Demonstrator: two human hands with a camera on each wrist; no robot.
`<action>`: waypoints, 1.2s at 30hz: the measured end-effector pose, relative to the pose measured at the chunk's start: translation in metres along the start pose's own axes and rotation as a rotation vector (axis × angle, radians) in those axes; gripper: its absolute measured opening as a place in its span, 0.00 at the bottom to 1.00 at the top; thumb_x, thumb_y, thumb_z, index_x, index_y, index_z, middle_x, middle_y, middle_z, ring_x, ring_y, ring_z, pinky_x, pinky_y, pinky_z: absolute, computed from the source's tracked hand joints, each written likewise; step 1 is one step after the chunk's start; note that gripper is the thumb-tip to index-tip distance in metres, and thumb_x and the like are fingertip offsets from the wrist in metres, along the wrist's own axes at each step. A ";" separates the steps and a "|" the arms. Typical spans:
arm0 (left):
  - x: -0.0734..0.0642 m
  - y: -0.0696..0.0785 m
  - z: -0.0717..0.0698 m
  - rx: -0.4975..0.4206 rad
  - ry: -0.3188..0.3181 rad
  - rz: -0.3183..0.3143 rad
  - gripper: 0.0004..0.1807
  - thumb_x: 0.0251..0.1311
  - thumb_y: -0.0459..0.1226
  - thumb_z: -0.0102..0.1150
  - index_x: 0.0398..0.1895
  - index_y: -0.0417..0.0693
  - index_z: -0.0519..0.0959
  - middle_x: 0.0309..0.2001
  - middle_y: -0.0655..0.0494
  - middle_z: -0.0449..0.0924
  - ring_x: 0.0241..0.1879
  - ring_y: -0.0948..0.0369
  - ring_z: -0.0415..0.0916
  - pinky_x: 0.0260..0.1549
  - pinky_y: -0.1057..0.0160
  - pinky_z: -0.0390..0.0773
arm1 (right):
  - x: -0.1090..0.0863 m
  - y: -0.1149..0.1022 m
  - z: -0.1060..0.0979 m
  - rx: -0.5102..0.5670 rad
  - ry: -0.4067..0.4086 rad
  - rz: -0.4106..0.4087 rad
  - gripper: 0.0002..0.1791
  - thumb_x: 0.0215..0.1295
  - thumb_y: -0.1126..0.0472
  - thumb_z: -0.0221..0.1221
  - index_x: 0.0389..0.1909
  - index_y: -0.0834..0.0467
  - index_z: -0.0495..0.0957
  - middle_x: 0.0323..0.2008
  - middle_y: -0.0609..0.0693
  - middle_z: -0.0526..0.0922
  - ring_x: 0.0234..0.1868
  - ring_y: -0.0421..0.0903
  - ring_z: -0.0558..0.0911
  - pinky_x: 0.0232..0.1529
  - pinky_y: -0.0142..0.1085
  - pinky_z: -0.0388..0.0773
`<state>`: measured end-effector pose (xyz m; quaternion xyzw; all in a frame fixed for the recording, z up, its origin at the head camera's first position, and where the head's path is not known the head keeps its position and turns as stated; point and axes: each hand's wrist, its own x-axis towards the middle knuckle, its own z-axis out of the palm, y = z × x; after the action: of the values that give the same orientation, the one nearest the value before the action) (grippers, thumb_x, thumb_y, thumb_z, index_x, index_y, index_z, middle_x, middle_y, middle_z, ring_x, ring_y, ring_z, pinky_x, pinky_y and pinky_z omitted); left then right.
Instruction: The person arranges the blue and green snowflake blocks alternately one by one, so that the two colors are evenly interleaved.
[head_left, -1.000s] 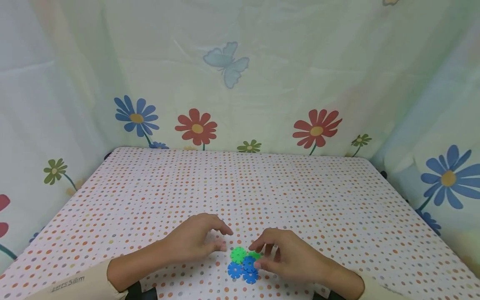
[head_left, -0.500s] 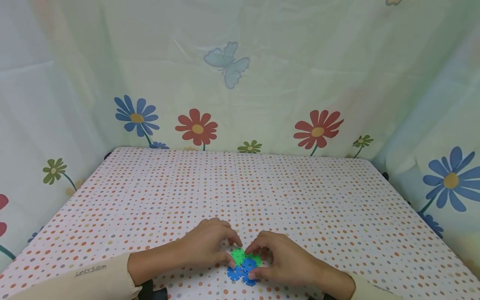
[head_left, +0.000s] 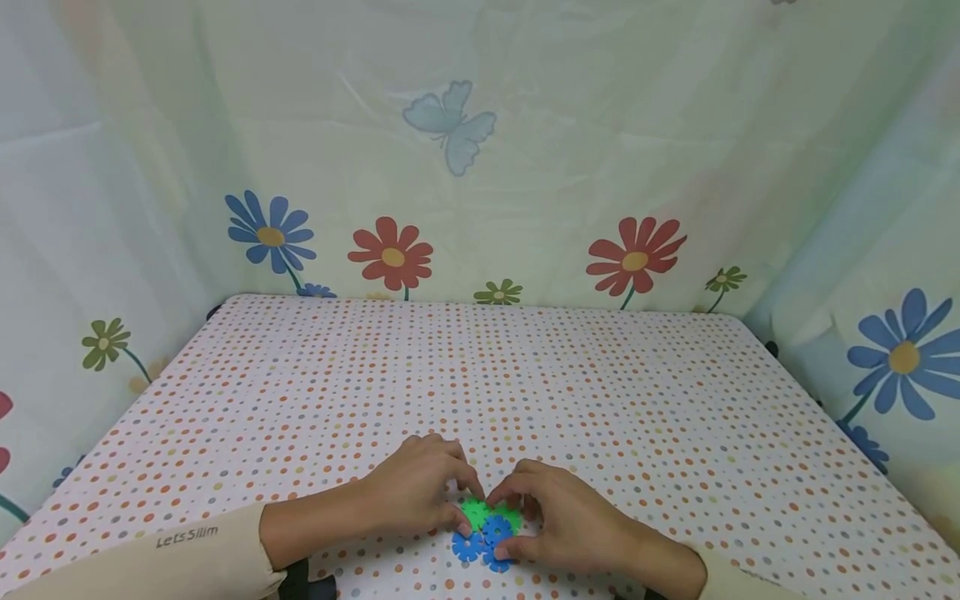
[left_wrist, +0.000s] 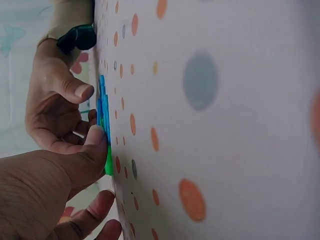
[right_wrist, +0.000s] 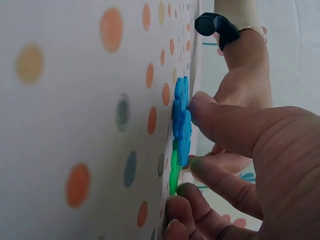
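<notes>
Several flat, notched plastic discs lie clustered on the dotted tabletop, two green and several blue. My left hand (head_left: 423,490) holds the left green disc (head_left: 474,516), thumb at its near edge and index finger at its far edge. On the other side, my right hand (head_left: 566,512) spans the top blue disc (head_left: 497,530). In the right wrist view its thumb touches one end of that blue disc (right_wrist: 185,132) and its index finger the other end. The right green disc (head_left: 513,518) is partly covered by my right fingers. A lower-left blue disc (head_left: 467,547) lies near my left thumb.
The table (head_left: 480,375) wears a white cloth with coloured dots. Curtains (head_left: 525,125) printed with flowers and a butterfly hang behind it and on both sides. Dark straps (head_left: 307,581) sit at my wrists under light sleeves.
Both hands have come closer to the disc cluster. My left hand moved right to the left green disc, and my right fingers moved slightly left onto the blue one. Little moved in the last half second.
</notes>
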<state>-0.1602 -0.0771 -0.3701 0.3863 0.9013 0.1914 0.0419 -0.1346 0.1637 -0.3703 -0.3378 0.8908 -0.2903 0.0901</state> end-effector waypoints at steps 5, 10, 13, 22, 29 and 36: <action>0.000 0.000 0.000 0.004 -0.007 -0.008 0.16 0.47 0.55 0.73 0.41 0.69 0.86 0.38 0.72 0.79 0.40 0.71 0.69 0.40 0.67 0.67 | 0.002 0.000 0.000 -0.042 -0.006 0.010 0.22 0.53 0.42 0.71 0.46 0.46 0.83 0.33 0.34 0.75 0.31 0.30 0.71 0.32 0.25 0.71; 0.000 0.001 -0.001 0.000 -0.019 -0.018 0.14 0.48 0.53 0.73 0.40 0.68 0.86 0.40 0.72 0.78 0.40 0.71 0.68 0.41 0.67 0.67 | 0.003 0.000 0.001 -0.076 -0.006 0.016 0.20 0.53 0.43 0.72 0.45 0.45 0.83 0.32 0.33 0.74 0.29 0.30 0.69 0.29 0.25 0.69; 0.001 0.002 -0.001 -0.005 -0.026 -0.017 0.14 0.49 0.53 0.72 0.40 0.67 0.86 0.41 0.72 0.79 0.40 0.71 0.68 0.44 0.65 0.68 | 0.004 0.000 0.002 -0.080 -0.006 0.018 0.20 0.52 0.43 0.72 0.45 0.45 0.83 0.32 0.33 0.74 0.28 0.30 0.69 0.29 0.25 0.69; 0.000 0.003 -0.002 0.021 -0.040 0.012 0.14 0.52 0.52 0.71 0.43 0.65 0.86 0.42 0.73 0.80 0.44 0.71 0.71 0.49 0.63 0.71 | 0.004 0.001 0.002 -0.071 -0.006 0.021 0.20 0.53 0.44 0.72 0.44 0.46 0.82 0.32 0.33 0.74 0.28 0.30 0.69 0.29 0.25 0.69; -0.001 0.004 -0.004 0.075 -0.038 0.025 0.14 0.55 0.51 0.69 0.44 0.62 0.86 0.44 0.70 0.82 0.46 0.69 0.73 0.48 0.63 0.71 | 0.005 0.001 0.002 -0.064 -0.007 0.031 0.18 0.53 0.44 0.72 0.43 0.45 0.83 0.32 0.33 0.74 0.28 0.30 0.70 0.29 0.25 0.69; -0.001 0.003 -0.008 0.056 -0.013 -0.005 0.14 0.58 0.49 0.68 0.46 0.58 0.85 0.44 0.69 0.84 0.46 0.68 0.74 0.47 0.63 0.71 | 0.006 0.001 0.001 -0.045 -0.008 0.033 0.18 0.54 0.42 0.70 0.43 0.45 0.84 0.31 0.34 0.74 0.28 0.29 0.70 0.28 0.26 0.69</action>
<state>-0.1593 -0.0787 -0.3622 0.3865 0.9069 0.1636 0.0375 -0.1392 0.1598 -0.3716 -0.3262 0.9022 -0.2671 0.0909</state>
